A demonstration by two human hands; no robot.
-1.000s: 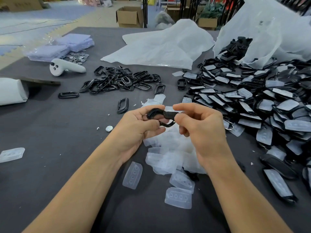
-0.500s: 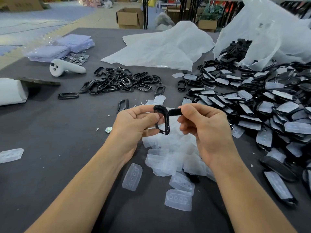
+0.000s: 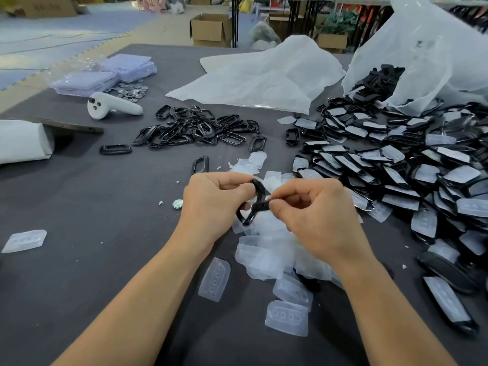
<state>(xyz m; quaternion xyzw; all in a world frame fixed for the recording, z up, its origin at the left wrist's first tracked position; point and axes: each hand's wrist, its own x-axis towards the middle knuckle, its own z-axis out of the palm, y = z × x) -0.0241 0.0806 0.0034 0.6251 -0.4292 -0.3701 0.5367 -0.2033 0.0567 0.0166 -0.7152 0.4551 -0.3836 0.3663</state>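
A black plastic frame (image 3: 252, 204), shaped like a key-fob shell, is held above the dark grey table (image 3: 92, 247) between both hands. My left hand (image 3: 214, 204) grips its upper left side with thumb and fingers. My right hand (image 3: 311, 215) pinches its right edge between thumb and forefinger. Under the hands lies a heap of clear plastic inserts (image 3: 272, 252). To the right spreads a large pile of black shells with clear inserts (image 3: 412, 167). A smaller pile of bare black frames (image 3: 195, 128) lies beyond the hands.
A white hand controller (image 3: 111, 107) and a heap of small silver discs (image 3: 132, 91) lie far left, by purple packets (image 3: 105, 75). One silver disc (image 3: 177, 203) sits left of my left hand. White plastic bags (image 3: 264, 77) lie at the back; one holds black parts (image 3: 375, 80).
The black frame has been turned between the fingers, from lying flat a second ago to tilted on edge now. Both hands have stayed in the same spot over the clear inserts.
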